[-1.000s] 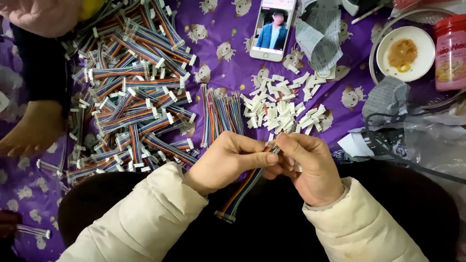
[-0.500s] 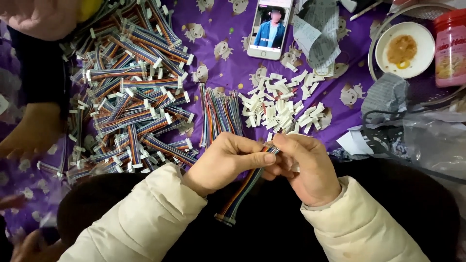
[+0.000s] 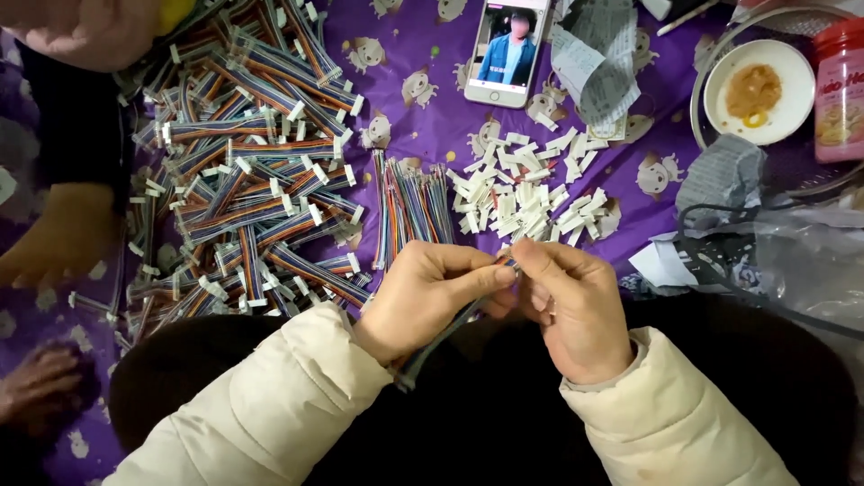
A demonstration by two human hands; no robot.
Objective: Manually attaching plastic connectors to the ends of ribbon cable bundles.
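Seen from above, the left hand point(image 3: 430, 292) and right hand point(image 3: 569, 301) meet at the fingertips, both pinched closed on one end of a flat, multicoloured ribbon cable point(image 3: 441, 337) that trails down over a dark lap. Beyond them, on a purple printed cloth point(image 3: 450, 126), lie a heap of small white plastic connectors point(image 3: 531, 193), loose cables point(image 3: 412, 202) and a big pile of finished cables point(image 3: 243, 180)

A flat ribbon cable point(image 3: 450, 328) of many thin coloured wires — dark in the shadow of the lap — slants from its upper end, pinched between both hands' fingertips, down-left under the left wrist, where its lower end pokes out.
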